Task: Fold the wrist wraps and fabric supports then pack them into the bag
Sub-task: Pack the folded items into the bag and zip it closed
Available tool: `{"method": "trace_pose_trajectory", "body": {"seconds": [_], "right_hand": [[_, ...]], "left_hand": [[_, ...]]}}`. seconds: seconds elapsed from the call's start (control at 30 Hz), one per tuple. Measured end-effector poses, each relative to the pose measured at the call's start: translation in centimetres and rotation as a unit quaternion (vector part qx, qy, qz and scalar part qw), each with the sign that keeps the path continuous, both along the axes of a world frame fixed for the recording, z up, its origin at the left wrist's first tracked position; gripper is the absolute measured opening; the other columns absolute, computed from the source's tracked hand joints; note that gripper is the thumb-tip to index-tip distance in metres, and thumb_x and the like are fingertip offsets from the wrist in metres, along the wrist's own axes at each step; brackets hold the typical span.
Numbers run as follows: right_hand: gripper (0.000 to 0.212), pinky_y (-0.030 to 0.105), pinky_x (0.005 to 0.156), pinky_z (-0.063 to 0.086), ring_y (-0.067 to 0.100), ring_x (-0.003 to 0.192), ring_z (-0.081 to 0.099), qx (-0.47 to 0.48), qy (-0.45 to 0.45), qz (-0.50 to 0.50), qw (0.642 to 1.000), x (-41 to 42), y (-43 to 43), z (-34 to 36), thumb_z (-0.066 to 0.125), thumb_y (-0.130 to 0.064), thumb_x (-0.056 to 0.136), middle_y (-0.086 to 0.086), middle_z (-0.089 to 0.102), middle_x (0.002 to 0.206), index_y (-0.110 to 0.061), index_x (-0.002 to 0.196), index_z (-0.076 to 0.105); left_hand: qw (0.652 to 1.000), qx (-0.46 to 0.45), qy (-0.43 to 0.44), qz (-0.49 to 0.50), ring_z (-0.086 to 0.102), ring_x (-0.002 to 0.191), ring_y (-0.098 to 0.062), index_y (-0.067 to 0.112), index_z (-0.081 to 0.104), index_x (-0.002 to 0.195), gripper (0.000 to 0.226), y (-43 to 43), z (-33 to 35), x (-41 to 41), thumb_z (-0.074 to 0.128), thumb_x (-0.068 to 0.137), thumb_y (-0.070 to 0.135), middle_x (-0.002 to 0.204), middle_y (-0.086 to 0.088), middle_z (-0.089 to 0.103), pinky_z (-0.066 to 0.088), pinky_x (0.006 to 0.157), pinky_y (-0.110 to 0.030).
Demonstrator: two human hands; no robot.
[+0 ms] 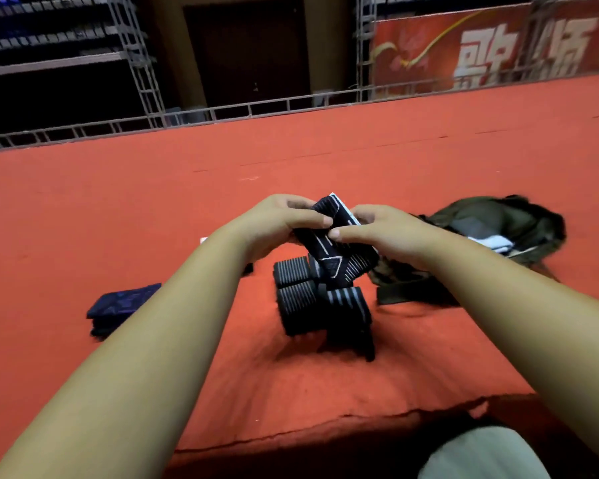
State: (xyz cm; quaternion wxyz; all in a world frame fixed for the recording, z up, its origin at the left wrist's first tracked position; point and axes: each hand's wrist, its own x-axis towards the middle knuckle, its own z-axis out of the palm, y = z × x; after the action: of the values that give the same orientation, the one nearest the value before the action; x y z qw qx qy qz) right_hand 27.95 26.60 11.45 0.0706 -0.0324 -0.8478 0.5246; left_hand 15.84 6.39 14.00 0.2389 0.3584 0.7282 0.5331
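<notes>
Holds black, white-striped elastic wrist wrap [332,210] pinched between left grip [277,219] and right grip [384,233], above rolled black striped wraps [301,295] on red-cloth desk [153,202], olive fabric bag [498,223] just beyond right grip.

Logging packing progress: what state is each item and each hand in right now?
Held wrist wrap: raised off the red carpet, partly folded.
Left hand: grips that wrap.
Right hand: pinches that wrap.
Black wrap pile: bundled up, on the carpet, unpacked.
Dark blue support: folded, on the carpet, left.
Olive bag: open, lying at right.
</notes>
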Motion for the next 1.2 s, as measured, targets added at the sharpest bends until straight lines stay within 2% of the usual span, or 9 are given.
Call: {"method": "trace_pose_trajectory", "body": {"seconds": [0.17,0.3,0.4,0.57,0.63,0.77,0.87,1.0,1.2], "right_hand": [[0.030,0.045,0.090,0.056,0.031,0.104,0.079,-0.028,-0.003,-0.067,0.997,4.1,8.0,-0.2,0.084,-0.037,0.089,0.006,0.082,0.107,-0.021,0.113,0.078],[0.026,0.028,0.078,0.060,0.023,0.097,0.080,-0.049,0.002,-0.110,0.993,6.9,12.8,-0.2,0.080,-0.031,0.094,0.005,0.083,0.105,-0.015,0.114,0.078],[0.028,0.043,0.092,0.061,0.032,0.101,0.080,-0.085,0.021,-0.156,0.984,7.7,16.4,-1.0,0.080,-0.033,0.094,0.010,0.083,0.105,-0.014,0.115,0.079],[0.021,0.059,0.106,0.056,0.039,0.103,0.078,-0.183,0.040,-0.196,0.963,8.1,21.6,-3.3,0.081,-0.031,0.093,0.019,0.081,0.109,-0.014,0.105,0.083],[0.030,0.062,0.108,0.053,0.041,0.107,0.077,-0.215,0.052,-0.201,0.954,7.7,22.9,-4.2,0.082,-0.035,0.092,0.020,0.079,0.114,-0.011,0.110,0.081],[0.024,0.055,0.102,0.058,0.036,0.101,0.077,-0.268,0.078,-0.200,0.939,6.6,23.9,-5.3,0.073,-0.026,0.100,0.025,0.076,0.120,-0.007,0.115,0.076],[0.024,0.054,0.104,0.057,0.036,0.105,0.076,-0.291,0.090,-0.178,0.936,5.4,24.0,-5.4,0.071,-0.023,0.100,0.023,0.077,0.118,-0.005,0.114,0.077],[0.032,0.050,0.097,0.062,0.036,0.103,0.076,-0.327,0.094,-0.138,0.930,3.5,23.4,-5.2,0.072,-0.025,0.095,0.023,0.077,0.115,-0.002,0.117,0.074],[0.038,0.045,0.088,0.064,0.035,0.103,0.076,-0.309,0.029,-0.112,0.944,0.1,20.7,-5.7,0.063,-0.022,0.106,0.027,0.075,0.119,0.007,0.128,0.068]], "left_hand": [[0.998,-0.045,0.039,-0.034,0.067,0.086,-0.018,0.017,0.081,0.114,0.035,9.2,-0.1,1.7,0.086,0.086,0.037,0.100,-0.007,0.079,0.045,0.082,-0.039],[0.998,-0.032,0.040,-0.047,0.071,0.087,-0.010,0.014,0.080,0.114,0.039,15.5,-0.2,3.4,0.070,0.100,0.050,0.101,0.000,0.080,0.056,0.080,-0.031],[0.993,-0.028,0.110,0.028,0.072,0.090,-0.017,0.014,0.080,0.104,0.052,19.7,-1.1,3.0,0.058,0.103,0.061,0.101,0.001,0.079,0.059,0.088,-0.039],[0.904,-0.210,0.370,0.045,0.067,0.093,-0.033,0.016,0.079,0.084,0.026,23.7,-3.2,1.6,0.071,0.093,0.038,0.091,-0.009,0.075,0.048,0.073,-0.032],[0.874,-0.284,0.393,0.029,0.067,0.086,-0.037,0.015,0.075,0.072,0.021,24.6,-3.8,1.2,0.071,0.084,0.032,0.077,-0.007,0.069,0.050,0.066,-0.032],[0.846,-0.370,0.383,-0.024,0.071,0.095,-0.034,0.016,0.083,0.099,0.032,25.6,-4.2,0.9,0.058,0.079,0.014,0.098,-0.008,0.078,0.062,0.079,-0.040],[0.858,-0.339,0.387,-0.003,0.066,0.100,-0.039,0.007,0.075,0.113,0.033,25.8,-4.2,0.6,0.051,0.090,0.002,0.105,-0.015,0.071,0.054,0.070,-0.036],[0.897,-0.272,0.346,0.035,0.053,0.132,-0.038,0.014,0.037,0.165,0.074,25.3,-4.0,-0.2,0.043,0.092,-0.002,0.152,-0.016,0.043,0.046,0.091,-0.033],[0.961,-0.152,0.214,0.091,0.056,0.136,-0.027,0.027,0.048,0.158,0.070,24.4,-4.0,-1.3,0.048,0.094,0.000,0.153,-0.003,0.056,0.051,0.099,-0.032]]}}
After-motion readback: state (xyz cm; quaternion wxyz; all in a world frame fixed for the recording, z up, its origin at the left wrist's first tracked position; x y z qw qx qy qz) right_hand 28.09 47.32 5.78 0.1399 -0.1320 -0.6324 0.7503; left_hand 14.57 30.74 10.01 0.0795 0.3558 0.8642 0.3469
